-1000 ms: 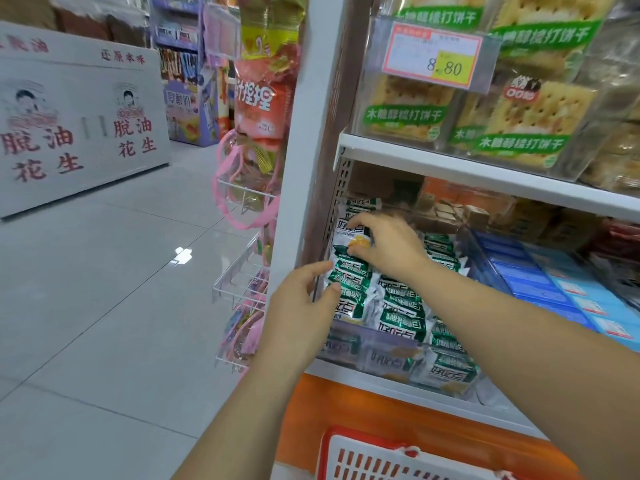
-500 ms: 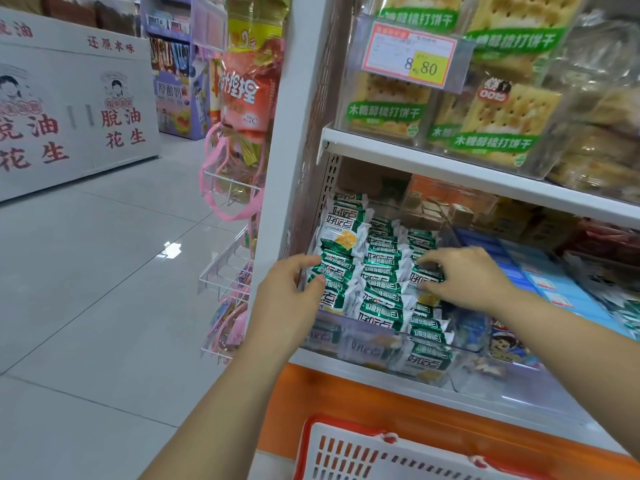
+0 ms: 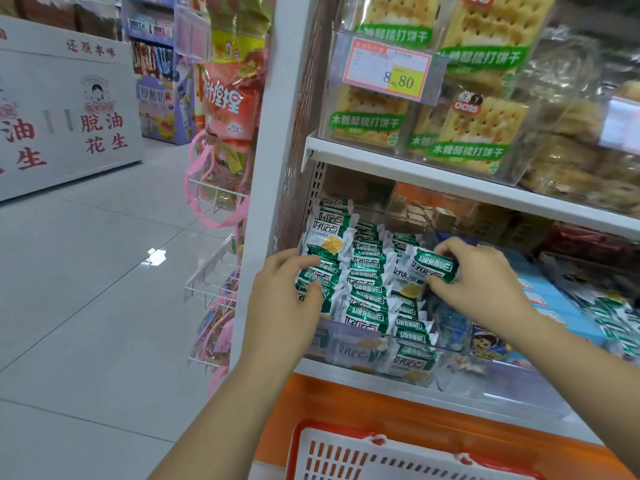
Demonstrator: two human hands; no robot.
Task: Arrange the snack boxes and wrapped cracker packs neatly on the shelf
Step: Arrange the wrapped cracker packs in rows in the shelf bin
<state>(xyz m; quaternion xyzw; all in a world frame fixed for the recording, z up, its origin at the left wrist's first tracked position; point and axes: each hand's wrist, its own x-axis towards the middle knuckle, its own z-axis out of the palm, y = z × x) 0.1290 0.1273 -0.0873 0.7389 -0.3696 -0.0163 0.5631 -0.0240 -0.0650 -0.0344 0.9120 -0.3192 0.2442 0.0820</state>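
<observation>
Reaching toward the lower shelf [image 3: 349, 370] with both bare forearms, the left rising steeply from the bottom edge, the right slanting in from the lower right. Clamps the left hand [image 3: 287, 299] onto the leftmost column of wrapped cracker packs [image 3: 367, 282], index finger laid across the top, thumb pressed in below, a few packs caught between. Pinches a single pack [image 3: 431, 268] in the right hand [image 3: 481, 282], fingers curled over its upper edge and thumb under its lower edge, holding it tilted and raised just above the right-hand column.

Keeps the green-and-white packs in a clear plastic bin [image 3: 346, 342] at the left end of that shelf, roughly three columns overlapping like shingles, a few lying flat against the front wall. Shows, just right of the bin, a cartoon-printed packet [image 3: 490, 344] behind the same clear front, then flat blue boxes [image 3: 554, 306] further right. Carries, on the upper shelf [image 3: 450, 178], clear boxes of soda crackers [image 3: 481, 129] with green labels, behind a price tag [image 3: 391, 72] reading 8.80. Catches a red-and-white basket [image 3: 381, 459] at the bottom edge, below the hands.
</observation>
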